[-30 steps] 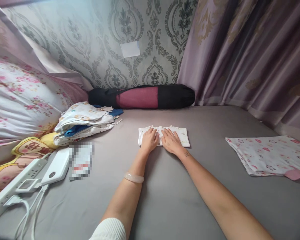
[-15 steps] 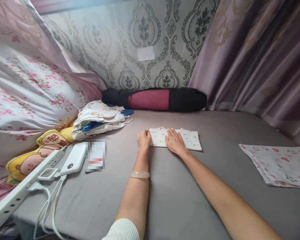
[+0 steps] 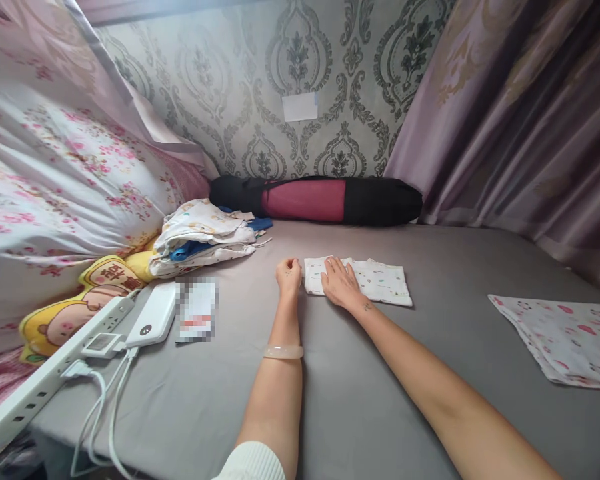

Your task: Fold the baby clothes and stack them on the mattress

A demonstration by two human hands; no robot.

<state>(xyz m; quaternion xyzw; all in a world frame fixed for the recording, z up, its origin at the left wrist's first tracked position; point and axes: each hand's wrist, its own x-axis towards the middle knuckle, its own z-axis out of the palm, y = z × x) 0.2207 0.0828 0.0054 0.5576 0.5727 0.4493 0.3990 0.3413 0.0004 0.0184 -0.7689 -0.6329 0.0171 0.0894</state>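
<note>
A folded white garment (image 3: 386,283) with small coloured prints lies flat on the grey sheet in front of me. My right hand (image 3: 341,283) rests palm down on its left half, fingers stretched out. Just off the garment's left edge is my left hand (image 3: 289,275), with a narrow gap between them. Its fingers are curled together, and no cloth shows in them. A pale bangle (image 3: 283,352) circles my left forearm.
Rumpled clothes (image 3: 200,230) lie at the left, by a yellow plush cushion (image 3: 55,327). Nearer are a power bank (image 3: 153,313) and a power strip (image 3: 45,373) with cables. A black and maroon roll bag (image 3: 305,200) lies along the wall. Folded printed cloth (image 3: 570,340) lies right.
My left hand has come away from the garment's left edge. My right hand has slid left across the garment. The view has shifted slightly.
</note>
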